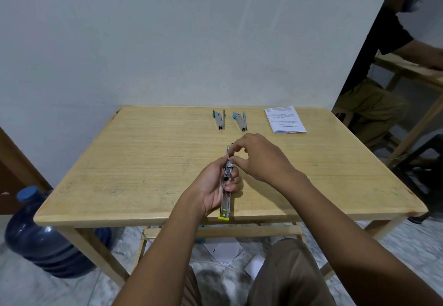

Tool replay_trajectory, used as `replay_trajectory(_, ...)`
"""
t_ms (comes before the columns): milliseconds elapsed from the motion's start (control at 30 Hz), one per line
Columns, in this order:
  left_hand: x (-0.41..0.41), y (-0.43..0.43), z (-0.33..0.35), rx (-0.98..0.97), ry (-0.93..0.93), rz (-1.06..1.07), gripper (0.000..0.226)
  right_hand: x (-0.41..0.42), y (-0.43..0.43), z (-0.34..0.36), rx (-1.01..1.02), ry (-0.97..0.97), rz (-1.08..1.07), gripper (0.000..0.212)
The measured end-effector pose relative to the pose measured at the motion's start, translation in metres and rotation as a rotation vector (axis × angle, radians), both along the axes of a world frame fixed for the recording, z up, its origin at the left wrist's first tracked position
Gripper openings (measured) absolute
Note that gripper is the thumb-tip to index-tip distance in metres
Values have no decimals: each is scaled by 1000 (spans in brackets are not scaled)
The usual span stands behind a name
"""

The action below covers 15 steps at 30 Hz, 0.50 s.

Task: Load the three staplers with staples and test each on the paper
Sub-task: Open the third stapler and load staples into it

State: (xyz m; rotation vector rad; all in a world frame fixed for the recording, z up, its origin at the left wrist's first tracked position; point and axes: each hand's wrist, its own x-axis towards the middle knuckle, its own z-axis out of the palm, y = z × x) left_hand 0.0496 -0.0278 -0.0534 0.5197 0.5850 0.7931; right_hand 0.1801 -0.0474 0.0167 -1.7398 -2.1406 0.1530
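Wooden table (143,162): stands against a plain pale wall (167,42). Blue water jug (43,238), capped: upright on the marbled floor (407,245), beside the table's left leg. White paper scraps (225,250): lying on the floor under the table. Brown door (9,174): partly visible at the left edge. Second person (374,66), dark shirt: seated at another wooden table (407,66), far right. Black stool (422,162): near that table.

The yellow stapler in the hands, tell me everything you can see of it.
The yellow stapler is long and slim, silvery metal with a yellow plastic end nearest the person. It looks swung open, pointing away from the person over the front edge of the table. The left hand grips its middle; the right hand pinches it further up. Whether staples are inside cannot be told.
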Motion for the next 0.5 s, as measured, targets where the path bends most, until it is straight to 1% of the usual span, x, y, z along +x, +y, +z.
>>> replay_trajectory(100, 0, 3, -2, -6, 16, -23, 41, 0, 0, -5, 1, 68, -28, 9)
replay_trajectory(200, 0, 6, -7, 9, 31, -52, 48, 3, -5, -7, 31, 50, 5, 10)
replay_trajectory(267, -1, 6, -8, 9, 24, -64, 48, 9, -10, -9, 45, 33, 85, 16)
replay_trajectory(400, -1, 5, -6, 1, -8, -40, 32, 21, -18, -15, 42, -81, 256, 31)
replay_trajectory(500, 0, 4, -6, 6, 4, -42, 36, 25, -17, -19, 114, -190, 270, 45)
